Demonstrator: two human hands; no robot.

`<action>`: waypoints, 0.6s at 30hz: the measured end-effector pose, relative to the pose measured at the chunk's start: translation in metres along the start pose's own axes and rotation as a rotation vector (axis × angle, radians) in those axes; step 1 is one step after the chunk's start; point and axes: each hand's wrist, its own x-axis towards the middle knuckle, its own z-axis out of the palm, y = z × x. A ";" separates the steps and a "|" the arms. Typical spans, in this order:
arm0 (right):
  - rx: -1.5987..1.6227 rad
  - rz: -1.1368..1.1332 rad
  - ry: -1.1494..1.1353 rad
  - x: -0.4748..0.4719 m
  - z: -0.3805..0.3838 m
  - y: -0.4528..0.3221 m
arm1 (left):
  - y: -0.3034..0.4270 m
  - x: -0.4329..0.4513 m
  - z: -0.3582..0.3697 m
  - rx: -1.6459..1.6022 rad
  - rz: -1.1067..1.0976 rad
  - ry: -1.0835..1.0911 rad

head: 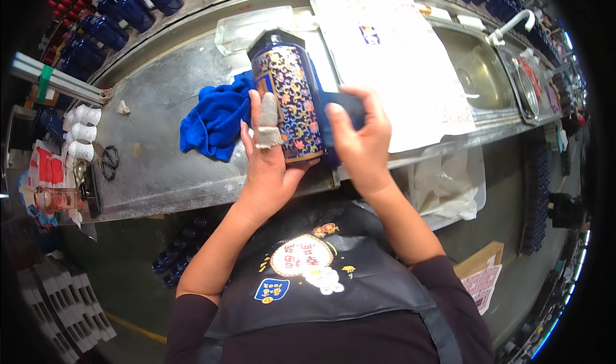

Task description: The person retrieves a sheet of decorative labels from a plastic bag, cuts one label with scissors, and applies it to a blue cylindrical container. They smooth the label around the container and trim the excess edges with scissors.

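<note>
A dark blue bottle with a colourful floral pattern (pixel 294 102) is tilted in front of me over the metal worktop. My left hand (pixel 272 157) supports its lower left side, with pale wraps on a finger. In my right hand (pixel 363 140), between thumb and fingers, is a dark flat pad (pixel 344 114) against or close beside the bottle's right side; motion blurs it. A crumpled blue cloth (pixel 219 116) lies just left of the bottle. Behind the bottle stands a clear rectangular tray (pixel 255 25). To the right, a large white printed sheet (pixel 394 70) covers part of the worktop.
Dark blue bottles (pixel 132 10) line a shelf at the back. A sink (pixel 474 70) with a white tap (pixel 512 25) lies right. White cups (pixel 83 133), black scissors (pixel 110 162) and a metal post (pixel 57 78) are at left. Below the worktop sits a translucent bin (pixel 450 181).
</note>
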 end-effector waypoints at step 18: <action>0.092 -0.276 -0.035 0.031 0.014 0.004 | 0.006 0.001 0.004 -0.143 -0.038 -0.017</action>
